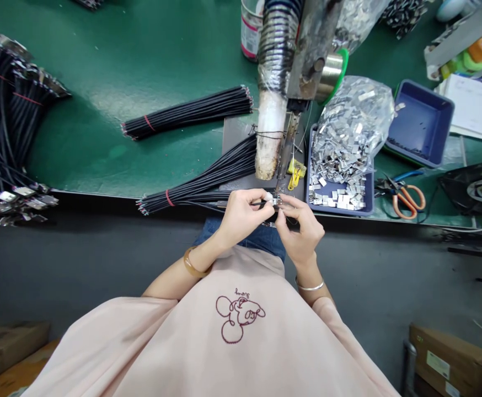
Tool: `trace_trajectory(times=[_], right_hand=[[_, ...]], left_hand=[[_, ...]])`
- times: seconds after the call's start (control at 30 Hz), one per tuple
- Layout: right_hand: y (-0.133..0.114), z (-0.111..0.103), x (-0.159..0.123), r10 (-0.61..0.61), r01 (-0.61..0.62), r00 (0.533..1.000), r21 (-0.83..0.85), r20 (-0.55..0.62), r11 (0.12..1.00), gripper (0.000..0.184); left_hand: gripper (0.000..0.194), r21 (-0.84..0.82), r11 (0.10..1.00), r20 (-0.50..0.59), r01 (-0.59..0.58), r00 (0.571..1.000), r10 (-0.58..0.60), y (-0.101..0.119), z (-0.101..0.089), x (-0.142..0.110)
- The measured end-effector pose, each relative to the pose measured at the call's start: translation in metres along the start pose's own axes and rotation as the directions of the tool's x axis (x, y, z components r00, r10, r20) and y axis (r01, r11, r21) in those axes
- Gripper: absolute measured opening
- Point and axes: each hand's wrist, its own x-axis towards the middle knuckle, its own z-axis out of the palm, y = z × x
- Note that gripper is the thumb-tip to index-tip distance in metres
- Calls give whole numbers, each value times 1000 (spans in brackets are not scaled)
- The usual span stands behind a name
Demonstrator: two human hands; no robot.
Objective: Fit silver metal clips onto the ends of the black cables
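Note:
At the table's front edge my left hand [244,214] is closed in a pinch on a thin black cable, close to its end. My right hand [301,226] comes up to it from the right, thumb and fingers pinched on a small part by the cable's end that is too small to name. A tied bundle of black cables [199,176] spreads out behind my left hand. Just beyond my fingers hang a metal bracket [287,149] and a hose with a white, stained nozzle [269,138]. Right of my right hand stands a blue tray [340,207] of small silver metal connectors [342,165].
Another tied cable bundle [187,112] lies farther back. Large cable bundles [5,110] hang over the left edge. A solder wire spool [332,76], an emptier blue tray [425,121], orange-handled scissors [408,201] and a black fan-like device [476,184] are on the right.

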Motion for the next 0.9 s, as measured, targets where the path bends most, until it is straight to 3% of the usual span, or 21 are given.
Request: trace_trajectory(times=[0.1, 0.17, 0.27, 0.33, 0.4, 0.5, 0.6, 0.67, 0.8, 0.9], right_hand=[[0, -3, 0, 101, -101, 995, 30, -14, 994, 11], [0, -5, 3, 238, -239, 971, 84, 14, 967, 6], [2, -8, 11, 407, -435, 898, 187, 168, 881, 10], [4, -10, 14, 421, -482, 868, 244, 264, 841, 13], [6, -11, 15, 361, -426, 893, 249, 269, 870, 9], [6, -14, 12, 130, -145, 980, 92, 151, 985, 6], [2, -19, 8, -40, 44, 998, -98, 41, 994, 14], [-2, -21, 7, -54, 61, 997, -136, 58, 989, 18], [-8, -18, 4, -68, 99, 975, -136, 214, 986, 18], [-8, -12, 4, -31, 60, 980, -142, 196, 988, 7]], left_hand=[[13, 26, 999, 13, -22, 1000, 22, 0, 2, -4], [14, 74, 991, 21, -113, 994, 112, -1, 3, -7], [15, 139, 929, 24, -343, 939, 343, -4, 4, -10], [13, 124, 916, 31, -382, 924, 382, -6, 1, -11], [10, 47, 958, 77, -284, 957, 280, -7, -3, -11], [15, -93, 991, 193, -99, 974, 116, -6, -10, -9], [16, -162, 987, 218, -10, 975, 46, -6, -13, -9], [15, -162, 987, 209, 10, 978, 25, -7, -13, -10], [15, -150, 989, 211, 2, 977, 29, -9, -12, -12], [13, -196, 980, 210, 22, 978, 20, -10, -11, -13]])
